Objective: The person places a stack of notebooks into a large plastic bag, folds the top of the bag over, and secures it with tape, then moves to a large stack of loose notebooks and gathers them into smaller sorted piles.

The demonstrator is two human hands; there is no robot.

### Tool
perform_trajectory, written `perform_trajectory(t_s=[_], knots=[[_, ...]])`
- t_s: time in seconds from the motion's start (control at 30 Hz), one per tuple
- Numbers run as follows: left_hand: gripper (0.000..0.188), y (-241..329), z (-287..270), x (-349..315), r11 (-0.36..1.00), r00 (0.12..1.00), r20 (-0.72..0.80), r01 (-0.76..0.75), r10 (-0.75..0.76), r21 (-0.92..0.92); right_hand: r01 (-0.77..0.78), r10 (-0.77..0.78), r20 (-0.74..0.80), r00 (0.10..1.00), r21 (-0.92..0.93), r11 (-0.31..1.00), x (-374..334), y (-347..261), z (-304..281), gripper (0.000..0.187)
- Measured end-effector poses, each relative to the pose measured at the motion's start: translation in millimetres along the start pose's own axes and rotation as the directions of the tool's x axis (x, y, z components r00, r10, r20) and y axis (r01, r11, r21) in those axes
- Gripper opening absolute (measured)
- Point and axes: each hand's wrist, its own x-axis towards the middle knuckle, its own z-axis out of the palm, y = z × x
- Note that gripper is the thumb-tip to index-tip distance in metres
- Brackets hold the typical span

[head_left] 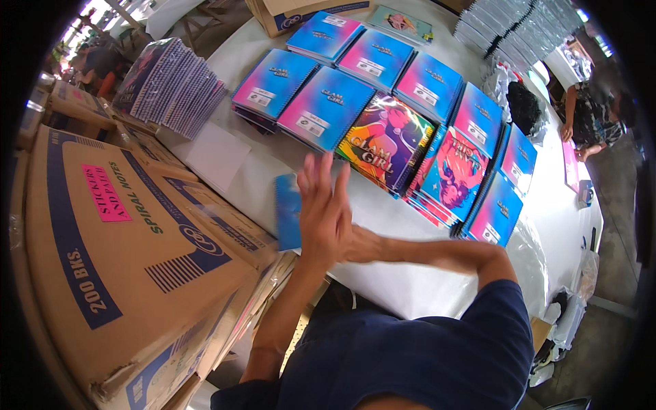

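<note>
Sorting notebooks: the hands are overlapping at one blue notebook.

Reference: the large box (pixel 137 239). The blue notebook (pixel 287 212) is showing just right of it, at the edge of the bench (pixel 389 280); the left hand (pixel 318 212) is partly covering it. The right hand (pixel 357 244) is meeting the left wrist; any grip cannot be told. Notebook stacks (pixel 393 137) are standing farther right. The next move is probably calling for parting the hands and grasping the notebook's edges.
</note>
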Motion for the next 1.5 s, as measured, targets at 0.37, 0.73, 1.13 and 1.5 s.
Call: perform_trajectory(t_s=[0.37, 0.73, 1.13, 1.5], knots=[[0.068, -207, 156, 80, 0.748, 0.947, 0.193, 0.069, -0.258, 0.66, -0.539, 0.536, -0.053, 0.842, -0.105, 0.836, -81, 79, -50, 0.04], [0.075, -179, 93, 114, 0.743, 0.779, 0.505, -0.077, -0.372, 0.665, -0.388, 0.515, 0.215, 0.83, -0.44, 0.809, 17, 187, -131, 0.061], [0.048, -50, -1, 60, 0.981, 0.994, -0.059, 0.078, -0.089, -0.176, -0.696, 0.947, -0.154, 0.282, 0.646, 0.312, -71, 0, -119, 0.035], [0.052, -81, 25, -125, 0.965, 0.645, 0.758, -0.248, 0.098, 0.086, -0.86, 0.717, -0.505, 0.481, -0.431, 0.273, -143, -5, -97, 0.038]])
